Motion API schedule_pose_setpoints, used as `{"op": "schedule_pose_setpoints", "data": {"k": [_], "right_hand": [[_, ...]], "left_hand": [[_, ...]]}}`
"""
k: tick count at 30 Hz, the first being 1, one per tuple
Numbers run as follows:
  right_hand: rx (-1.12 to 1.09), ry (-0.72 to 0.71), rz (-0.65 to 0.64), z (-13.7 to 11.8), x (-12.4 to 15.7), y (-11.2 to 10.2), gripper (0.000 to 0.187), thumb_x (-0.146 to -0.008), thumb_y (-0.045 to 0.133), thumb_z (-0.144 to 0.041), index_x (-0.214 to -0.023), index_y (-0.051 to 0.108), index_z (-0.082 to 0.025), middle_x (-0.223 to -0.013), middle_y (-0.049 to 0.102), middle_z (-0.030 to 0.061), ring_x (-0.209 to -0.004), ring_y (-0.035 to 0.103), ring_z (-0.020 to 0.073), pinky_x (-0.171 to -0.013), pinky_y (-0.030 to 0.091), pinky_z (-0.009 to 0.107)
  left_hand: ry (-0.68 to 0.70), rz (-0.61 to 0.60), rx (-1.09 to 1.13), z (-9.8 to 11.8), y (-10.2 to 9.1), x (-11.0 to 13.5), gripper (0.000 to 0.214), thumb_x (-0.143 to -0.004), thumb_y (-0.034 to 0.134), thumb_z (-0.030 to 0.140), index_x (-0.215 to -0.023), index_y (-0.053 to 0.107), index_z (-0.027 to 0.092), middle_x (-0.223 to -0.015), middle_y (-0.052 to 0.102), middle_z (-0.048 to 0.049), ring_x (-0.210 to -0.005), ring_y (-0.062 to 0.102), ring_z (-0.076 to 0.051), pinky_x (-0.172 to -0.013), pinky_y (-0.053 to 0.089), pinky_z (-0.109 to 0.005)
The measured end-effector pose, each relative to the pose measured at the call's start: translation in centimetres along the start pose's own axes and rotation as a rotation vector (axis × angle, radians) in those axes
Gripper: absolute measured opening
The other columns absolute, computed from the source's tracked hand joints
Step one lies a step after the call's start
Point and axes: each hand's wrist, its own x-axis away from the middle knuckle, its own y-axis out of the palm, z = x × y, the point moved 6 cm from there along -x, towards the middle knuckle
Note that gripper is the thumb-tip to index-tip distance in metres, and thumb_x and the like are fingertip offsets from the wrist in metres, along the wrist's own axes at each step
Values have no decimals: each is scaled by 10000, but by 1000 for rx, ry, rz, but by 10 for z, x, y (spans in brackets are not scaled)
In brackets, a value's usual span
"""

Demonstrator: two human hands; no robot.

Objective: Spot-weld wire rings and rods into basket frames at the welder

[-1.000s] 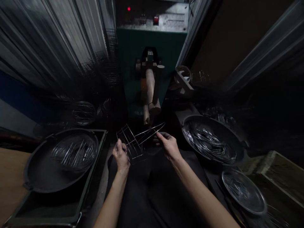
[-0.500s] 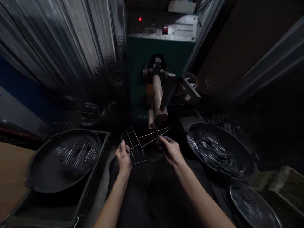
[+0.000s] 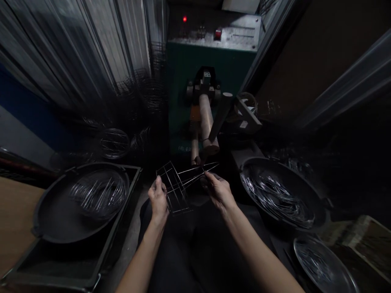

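Note:
Between my hands I hold a wire frame point(image 3: 174, 185), a small rectangular rack of thin metal rods with long wires running off to the right. My left hand point(image 3: 159, 197) is closed on the rack's left side, thumb on top. My right hand point(image 3: 217, 189) pinches the long wires near their right end; its fingertips are partly in shadow. Just beyond the wires stand the two rod-shaped electrodes point(image 3: 210, 130) of a green machine point(image 3: 180, 61). The wires pass close to the lower electrode tip; whether they touch it I cannot tell.
A black pan point(image 3: 58, 219) with wire pieces sits on a crate point(image 3: 100, 260) at left. Another pan point(image 3: 320, 203) holds curved wires at right, with a smaller dish point(image 3: 345, 272) below it. A red lamp point(image 3: 185, 18) glows on the control panel. Wire rings point(image 3: 114, 143) lie at back left.
The view has shifted slightly, so the machine sits a little higher and further right. Both hands keep their hold on the wire frame, which has barely moved.

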Motion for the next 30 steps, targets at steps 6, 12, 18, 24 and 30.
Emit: {"op": "schedule_pose_setpoints", "data": {"k": [6,12,18,24,30], "right_hand": [[-19,33,14,-2,6,4,149,-619,755,-164,-706,640,-128,-639,645,15,-534,604,90,-389,391,136],[-14,28,10,-2,15,-8,176,-635,768,-209,-755,666,-131,-710,675,32,-549,608,91,-398,398,142],[-2,7,24,-1,20,-24,223,-577,793,-203,-748,669,-132,-671,670,31,-523,605,98,-395,393,154],[-19,5,48,0,25,-35,265,-531,807,-197,-759,683,-143,-677,667,24,-539,605,110,-384,393,159],[-50,38,46,8,23,-50,301,-511,813,-192,-780,689,-140,-665,661,5,-545,595,93,-388,396,143]], "left_hand": [[-54,-6,-2,-1,-1,1,470,-733,604,535,-536,385,169,-440,323,68,-366,278,-40,-365,207,-175],[-64,48,63,-3,0,4,460,-689,644,531,-561,394,167,-468,349,75,-381,294,-33,-380,217,-171],[-99,68,86,-2,-2,8,469,-662,662,545,-579,396,166,-505,359,73,-415,309,-38,-405,238,-177],[-64,81,77,1,-3,8,465,-691,631,557,-586,397,169,-502,335,75,-425,295,-47,-420,233,-192],[34,118,123,8,-1,-6,502,-656,669,552,-554,369,164,-503,330,77,-442,297,-39,-438,240,-185]]}}
